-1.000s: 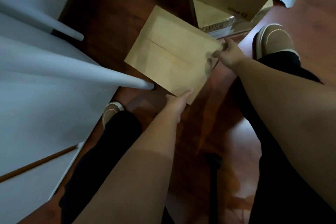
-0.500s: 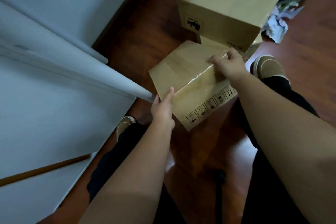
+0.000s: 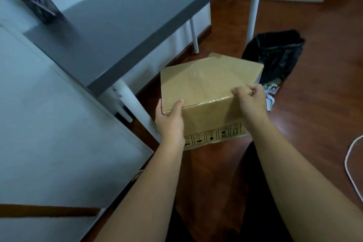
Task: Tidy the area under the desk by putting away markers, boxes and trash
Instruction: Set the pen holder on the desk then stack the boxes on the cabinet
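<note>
I have the cardboard box (image 3: 206, 92) held in the air between both hands, out in front of the bench (image 3: 121, 25) and above the wooden floor (image 3: 324, 104). My left hand (image 3: 170, 122) grips its near left corner, thumb on the top face and fingers wrapped round the side. My right hand (image 3: 251, 102) is curled over the near right top edge, fingers closed on the cardboard. So both sets of fingers are holding the box, neither one spread wide.

I judge this to be the box step of the tidy-up: the box is lifted and in carry, not yet set anywhere. The next move calls for choosing a resting place and lowering it flat, keeping both grips even so it does not tip.

The box looks tilted, its taped top face leaning toward me and its far edge raised. The long axis runs roughly left to right, with the right end swung a little farther away. The printed handling symbols (image 3: 214, 135) line the bottom of the near side face.

A second piece of cardboard (image 3: 218, 56) shows just behind its far edge. Beyond that, to the right, stands a black-lined bin (image 3: 275, 55), with crumpled trash (image 3: 272, 94) on the floor beside it. Markers sit in a pen holder (image 3: 42, 9) at the far left of the bench.
</note>
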The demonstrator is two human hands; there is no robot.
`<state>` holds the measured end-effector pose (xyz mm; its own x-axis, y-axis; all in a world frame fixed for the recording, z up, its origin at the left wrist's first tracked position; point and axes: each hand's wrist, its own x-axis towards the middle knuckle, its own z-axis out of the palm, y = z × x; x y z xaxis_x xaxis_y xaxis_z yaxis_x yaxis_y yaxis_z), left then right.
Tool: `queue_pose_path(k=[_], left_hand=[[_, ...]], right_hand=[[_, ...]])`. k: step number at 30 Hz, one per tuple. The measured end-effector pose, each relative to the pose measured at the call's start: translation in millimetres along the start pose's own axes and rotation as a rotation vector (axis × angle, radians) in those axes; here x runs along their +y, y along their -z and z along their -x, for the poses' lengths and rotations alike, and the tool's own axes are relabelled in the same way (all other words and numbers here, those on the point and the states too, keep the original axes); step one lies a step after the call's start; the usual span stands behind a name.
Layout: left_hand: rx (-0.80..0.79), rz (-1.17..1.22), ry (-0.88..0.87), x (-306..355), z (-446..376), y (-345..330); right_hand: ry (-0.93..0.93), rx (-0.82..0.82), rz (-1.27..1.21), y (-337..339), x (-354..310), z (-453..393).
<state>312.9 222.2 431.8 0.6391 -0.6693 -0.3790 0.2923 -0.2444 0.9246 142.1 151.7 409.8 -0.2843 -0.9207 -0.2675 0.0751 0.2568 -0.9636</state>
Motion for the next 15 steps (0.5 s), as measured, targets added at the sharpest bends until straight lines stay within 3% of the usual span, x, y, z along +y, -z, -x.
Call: queue_pose_path(k=[9,15], left_hand=[[-0.29,0.091,0.001,56,74,-47],[-0.462,0.113,-0.14,102,112,-59]], right_hand=[[0.255,0.278,0.016,87,-93,63],[0.42,0.321,-0.123,121,-150,97]])
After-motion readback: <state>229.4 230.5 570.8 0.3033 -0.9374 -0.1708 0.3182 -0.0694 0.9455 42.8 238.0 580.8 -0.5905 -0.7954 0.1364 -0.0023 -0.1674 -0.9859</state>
